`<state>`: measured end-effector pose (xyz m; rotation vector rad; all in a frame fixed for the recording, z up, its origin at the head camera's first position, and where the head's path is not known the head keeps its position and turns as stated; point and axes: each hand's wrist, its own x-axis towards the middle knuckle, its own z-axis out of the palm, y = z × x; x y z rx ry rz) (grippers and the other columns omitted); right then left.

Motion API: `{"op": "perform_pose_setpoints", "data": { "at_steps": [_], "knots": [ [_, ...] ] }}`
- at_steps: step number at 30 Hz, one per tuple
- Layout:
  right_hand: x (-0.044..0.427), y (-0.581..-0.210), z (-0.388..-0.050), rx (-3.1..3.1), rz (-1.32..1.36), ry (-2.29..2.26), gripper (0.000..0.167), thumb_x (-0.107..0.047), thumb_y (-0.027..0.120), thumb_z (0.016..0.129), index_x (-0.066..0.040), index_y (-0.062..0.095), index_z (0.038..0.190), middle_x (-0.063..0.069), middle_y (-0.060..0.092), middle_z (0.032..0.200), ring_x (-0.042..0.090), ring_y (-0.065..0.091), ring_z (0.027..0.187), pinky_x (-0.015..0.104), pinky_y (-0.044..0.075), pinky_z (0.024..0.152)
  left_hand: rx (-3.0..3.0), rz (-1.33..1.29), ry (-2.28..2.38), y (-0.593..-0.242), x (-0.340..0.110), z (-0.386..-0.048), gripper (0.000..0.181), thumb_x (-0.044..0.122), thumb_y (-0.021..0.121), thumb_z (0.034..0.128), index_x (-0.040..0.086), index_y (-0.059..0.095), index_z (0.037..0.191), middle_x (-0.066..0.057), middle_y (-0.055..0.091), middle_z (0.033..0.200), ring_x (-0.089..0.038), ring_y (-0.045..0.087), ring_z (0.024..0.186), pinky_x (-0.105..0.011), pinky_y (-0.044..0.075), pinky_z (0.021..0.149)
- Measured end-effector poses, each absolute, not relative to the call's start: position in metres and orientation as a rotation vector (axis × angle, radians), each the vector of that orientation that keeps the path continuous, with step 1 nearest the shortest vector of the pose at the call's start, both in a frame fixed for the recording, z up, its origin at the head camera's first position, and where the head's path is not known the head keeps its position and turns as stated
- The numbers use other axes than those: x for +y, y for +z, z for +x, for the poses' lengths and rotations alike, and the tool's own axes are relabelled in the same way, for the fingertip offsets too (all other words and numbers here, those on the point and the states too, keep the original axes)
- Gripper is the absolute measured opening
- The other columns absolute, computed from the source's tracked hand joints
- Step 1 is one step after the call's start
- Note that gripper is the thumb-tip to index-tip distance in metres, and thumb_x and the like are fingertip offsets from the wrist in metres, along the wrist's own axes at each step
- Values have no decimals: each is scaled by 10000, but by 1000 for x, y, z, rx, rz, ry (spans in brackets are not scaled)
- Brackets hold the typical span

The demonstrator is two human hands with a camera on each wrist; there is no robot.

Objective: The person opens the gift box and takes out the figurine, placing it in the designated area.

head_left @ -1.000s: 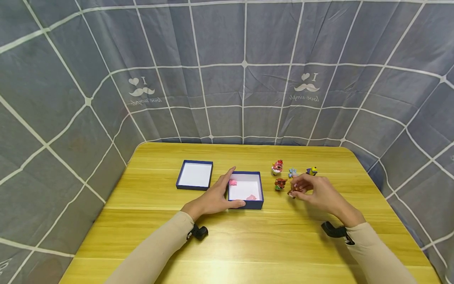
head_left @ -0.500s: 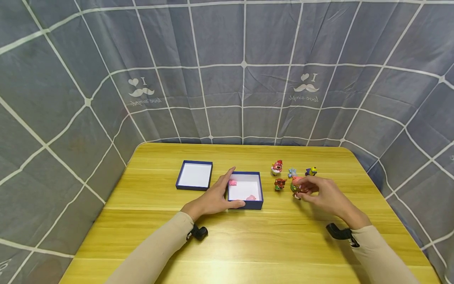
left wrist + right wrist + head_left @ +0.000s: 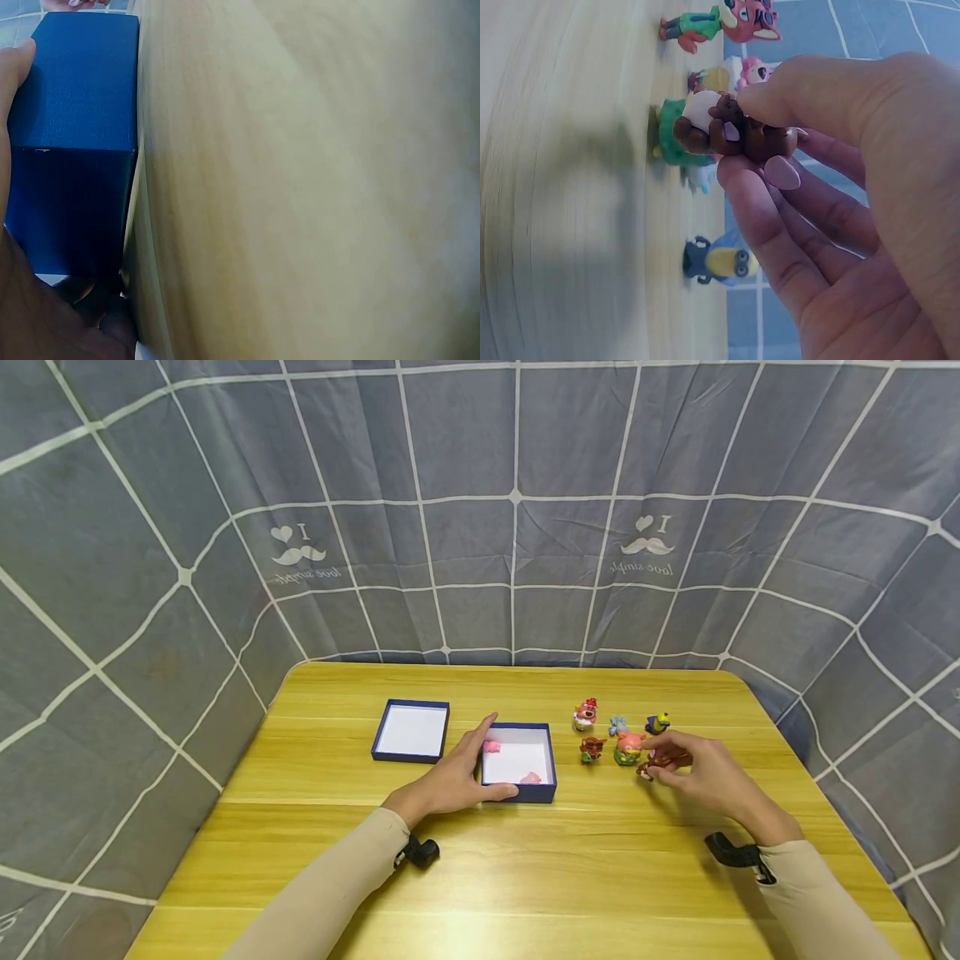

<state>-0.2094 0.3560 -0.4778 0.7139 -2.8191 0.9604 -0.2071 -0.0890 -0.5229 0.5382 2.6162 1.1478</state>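
My left hand [image 3: 453, 777] grips the left side of a dark blue box [image 3: 537, 794], thumb on its front wall. White inside, the box holds two small pink figurines, one at the left wall [image 3: 491, 747] and one near the front [image 3: 531, 778]. In the right wrist view, my right hand [image 3: 810, 202] pinches a brown animal figurine [image 3: 761, 142] with a white belly and pinkish ears between thumb and fingers, above the table. Just left of that hand stands a pink-headed figurine in green [image 3: 628, 752]. A fox figurine [image 3: 591, 749] stands further left.
Behind these are a pink figurine with a red top [image 3: 585, 715], a small light blue figurine [image 3: 617, 724] and a yellow-and-blue minion figurine [image 3: 657, 722]. A shallow blue lid [image 3: 411, 730], white inside up, lies left of the box. Grey checked curtain [image 3: 480, 543] surrounds the table.
My right hand has moved right with the brown figurine, uncovering the pink-headed figurine in green. The left hand and box have stayed in place.
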Motion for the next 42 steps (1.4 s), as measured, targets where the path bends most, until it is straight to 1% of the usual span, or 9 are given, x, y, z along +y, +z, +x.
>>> {"op": "perform_pose_setpoints", "data": {
  "at_steps": [8,12,19,26,30,37,42],
  "knots": [
    [366,-483,-214,-2801,680,926,308,-18,933,973,-28,819,1259,20,847,1037,-22,744,881,249,670,804,2618,540,1144,-523,-89,-206,1278,751,865,959,566,-44,1838,-127,244,1948,-437,360,1766,-695,376,1395],
    [371,-484,-218,-2813,661,914,309,5,923,973,-10,815,1262,51,857,1052,-8,753,888,247,669,809,2618,538,1144,-522,-88,-207,1275,750,865,960,561,-39,1841,-133,253,1943,-441,368,1762,-697,385,1389],
    [377,-487,-225,-2856,621,916,291,5,906,985,-13,824,1264,51,859,1055,13,756,897,232,665,819,2623,525,1132,-522,-89,-207,1276,748,866,960,569,-42,1838,-138,249,1945,-453,378,1754,-701,389,1385],
    [381,-491,-230,-2846,608,880,289,38,899,969,-16,834,1246,64,852,1054,22,747,893,230,664,812,2621,527,1132,-522,-88,-207,1290,752,868,956,548,-41,1848,-139,244,1947,-451,368,1760,-700,382,1390],
    [383,-492,-232,-2860,576,895,291,54,871,979,-16,833,1258,90,857,1080,64,763,910,213,653,817,2620,534,1135,-521,-88,-207,1289,752,868,956,553,-46,1844,-134,248,1946,-445,373,1759,-689,381,1395],
    [385,-494,-235,-2869,553,893,292,54,863,990,-12,831,1272,138,864,1127,207,817,962,224,663,831,2619,531,1127,-522,-88,-207,1295,754,867,956,538,-44,1851,-129,231,1953,-444,356,1769,-691,375,1398],
    [386,-496,-237,-2879,534,887,300,45,870,991,-13,833,1283,149,867,1143,239,828,977,219,656,827,2620,533,1128,-523,-88,-207,1286,759,862,957,560,-51,1841,-127,226,1955,-446,358,1767,-693,377,1396]
  ]
}}
